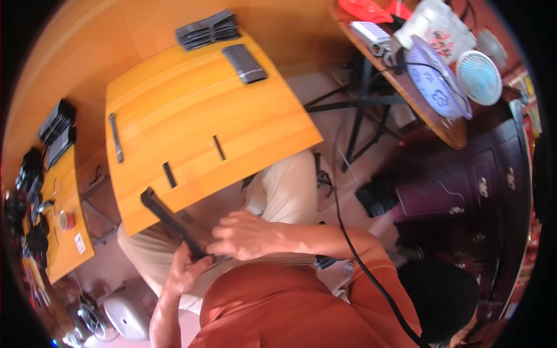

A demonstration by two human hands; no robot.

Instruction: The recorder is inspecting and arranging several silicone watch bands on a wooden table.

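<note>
A long black strap-like strip (168, 223) slants from over the table's near edge down to my lap. My left hand (184, 271) is closed round its near end, thumb on top. Just right of that end is my right hand (242, 235), fingers curled in; whatever they pinch is hidden. On the wooden table (191, 116) lie two short black strips, a left one (169, 174) and a right one (219, 147). A narrow grey strap (116, 138) rests along the left side. Toward the back are a flat folded dark piece (245, 64) and a tied dark bundle (208, 30).
At left, a lower table (75, 249) bears a red cup (67, 220) and dark stacked pieces (57, 130). A side table at right holds scissors (383, 53), a lilac oval tray (435, 81) and a small fan (478, 77). A black cable (348, 232) crosses near my right arm.
</note>
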